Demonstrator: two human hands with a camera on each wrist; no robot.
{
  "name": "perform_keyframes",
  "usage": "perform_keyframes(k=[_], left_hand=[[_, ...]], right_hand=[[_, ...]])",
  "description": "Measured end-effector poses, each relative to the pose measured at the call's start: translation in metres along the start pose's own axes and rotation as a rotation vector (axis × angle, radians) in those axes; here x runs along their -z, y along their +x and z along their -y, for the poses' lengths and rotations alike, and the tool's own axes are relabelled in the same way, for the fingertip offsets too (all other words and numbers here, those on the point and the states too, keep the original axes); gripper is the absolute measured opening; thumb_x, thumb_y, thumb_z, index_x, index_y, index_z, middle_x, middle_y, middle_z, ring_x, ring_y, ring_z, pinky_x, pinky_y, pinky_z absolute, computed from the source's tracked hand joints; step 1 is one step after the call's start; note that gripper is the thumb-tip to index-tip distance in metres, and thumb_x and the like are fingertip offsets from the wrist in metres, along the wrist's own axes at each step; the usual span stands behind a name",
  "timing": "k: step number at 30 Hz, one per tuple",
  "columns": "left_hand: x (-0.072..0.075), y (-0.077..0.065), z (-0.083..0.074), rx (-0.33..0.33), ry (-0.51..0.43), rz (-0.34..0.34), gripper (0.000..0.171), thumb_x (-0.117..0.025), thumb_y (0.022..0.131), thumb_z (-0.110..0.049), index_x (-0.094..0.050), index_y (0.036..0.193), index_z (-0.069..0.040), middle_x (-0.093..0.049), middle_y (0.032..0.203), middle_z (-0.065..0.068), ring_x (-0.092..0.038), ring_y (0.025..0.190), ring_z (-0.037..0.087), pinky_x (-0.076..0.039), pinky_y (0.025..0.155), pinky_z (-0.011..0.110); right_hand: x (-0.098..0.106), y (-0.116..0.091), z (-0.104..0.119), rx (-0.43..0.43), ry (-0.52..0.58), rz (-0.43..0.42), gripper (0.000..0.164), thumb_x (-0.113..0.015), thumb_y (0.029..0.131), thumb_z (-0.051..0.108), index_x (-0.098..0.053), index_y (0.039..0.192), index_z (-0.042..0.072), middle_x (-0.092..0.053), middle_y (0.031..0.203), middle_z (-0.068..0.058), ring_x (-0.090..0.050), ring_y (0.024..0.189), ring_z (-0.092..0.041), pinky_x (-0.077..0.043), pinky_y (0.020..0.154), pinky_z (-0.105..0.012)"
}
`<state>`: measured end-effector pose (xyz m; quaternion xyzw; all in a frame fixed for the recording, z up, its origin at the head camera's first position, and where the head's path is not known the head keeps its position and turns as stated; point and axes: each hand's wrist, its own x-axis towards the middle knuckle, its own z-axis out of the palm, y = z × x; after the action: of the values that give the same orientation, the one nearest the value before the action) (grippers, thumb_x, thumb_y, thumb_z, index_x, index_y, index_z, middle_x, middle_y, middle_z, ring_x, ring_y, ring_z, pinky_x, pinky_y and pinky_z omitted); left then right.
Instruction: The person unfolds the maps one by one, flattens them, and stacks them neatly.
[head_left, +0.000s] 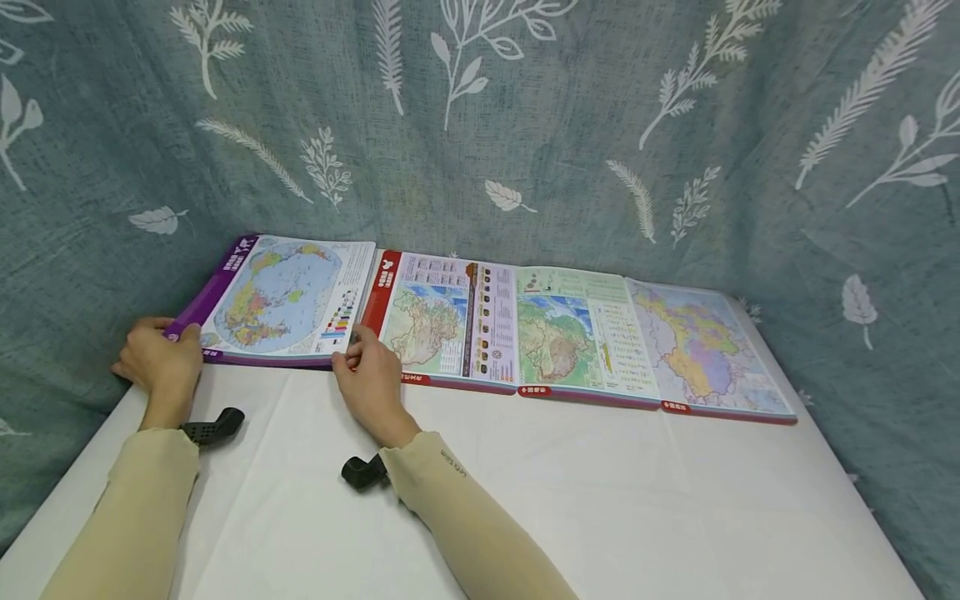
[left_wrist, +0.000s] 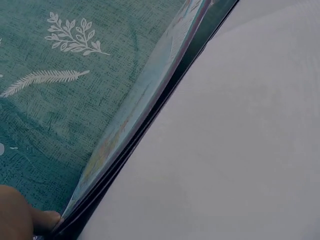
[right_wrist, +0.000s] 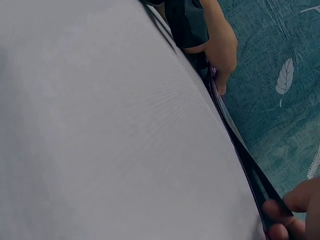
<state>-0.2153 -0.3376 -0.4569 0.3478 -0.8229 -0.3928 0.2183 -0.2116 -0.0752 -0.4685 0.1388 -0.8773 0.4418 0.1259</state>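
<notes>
In the head view, the purple-banded map (head_left: 281, 292) lies at 9 o'clock on the white surface (head_left: 285, 500). My left hand (head_left: 157, 354) grips its 8 o'clock corner, and the fingers of my right hand (head_left: 371, 375) pinch its 4 o'clock corner, close by the red-banded maps (head_left: 420, 321). I'd handle both corners evenly and lightly so the sheet doesn't twist or snag its neighbour; whether those edges touch, I can't tell.

In the left wrist view, the map's near edge slants from 7 o'clock up to 1, with a dark gap between its layers. I'd watch that gap for creasing.

In the right wrist view, at 4 o'clock, my fingers pinch a dark layer standing apart from another below; a gentle pinch should suit it.
</notes>
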Motion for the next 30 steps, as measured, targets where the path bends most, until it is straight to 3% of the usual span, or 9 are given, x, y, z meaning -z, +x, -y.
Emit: perform_keyframes(k=[8, 16, 23, 30], left_hand=[[-0.002, -0.001, -0.002, -0.031, -0.003, 0.01, 0.047, -0.06, 0.103, -0.022, -0.061, 0.138, 0.009, -0.059, 0.14, 0.035, -0.045, 0.134, 0.054, -0.016, 0.116, 0.063], [-0.002, -0.003, -0.004, -0.056, 0.019, 0.004, 0.045, -0.061, 0.101, -0.02, -0.063, 0.135, 0.009, -0.062, 0.136, 0.035, -0.05, 0.129, 0.057, -0.018, 0.113, 0.063], [-0.007, -0.007, -0.006, -0.097, 0.034, 0.024, 0.046, -0.063, 0.1, -0.021, -0.063, 0.134, 0.01, -0.062, 0.134, 0.037, -0.052, 0.125, 0.059, -0.019, 0.11, 0.065], [-0.014, -0.012, -0.009, -0.151, 0.038, 0.039, 0.045, -0.065, 0.1, -0.02, -0.063, 0.132, 0.011, -0.062, 0.131, 0.039, -0.052, 0.123, 0.059, -0.021, 0.107, 0.065]], right_hand=[[0.001, -0.003, 0.002, 0.014, -0.06, -0.109, 0.037, -0.076, 0.094, 0.017, -0.069, 0.127, 0.004, -0.076, 0.084, 0.002, -0.068, 0.09, -0.02, -0.05, 0.09, -0.035], [0.002, -0.006, 0.0, 0.005, 0.057, -0.167, 0.031, -0.072, 0.095, 0.009, -0.069, 0.126, 0.004, -0.076, 0.083, -0.002, -0.065, 0.078, -0.015, -0.048, 0.079, -0.028], [0.003, -0.008, -0.003, 0.016, 0.153, -0.198, 0.028, -0.069, 0.095, 0.002, -0.068, 0.124, 0.001, -0.07, 0.079, -0.005, -0.053, 0.065, -0.007, -0.044, 0.069, -0.021], [0.007, -0.01, -0.009, 0.034, 0.181, -0.238, 0.024, -0.066, 0.096, 0.0, -0.069, 0.12, 0.002, -0.069, 0.08, -0.006, -0.053, 0.063, -0.005, -0.043, 0.067, -0.02]])
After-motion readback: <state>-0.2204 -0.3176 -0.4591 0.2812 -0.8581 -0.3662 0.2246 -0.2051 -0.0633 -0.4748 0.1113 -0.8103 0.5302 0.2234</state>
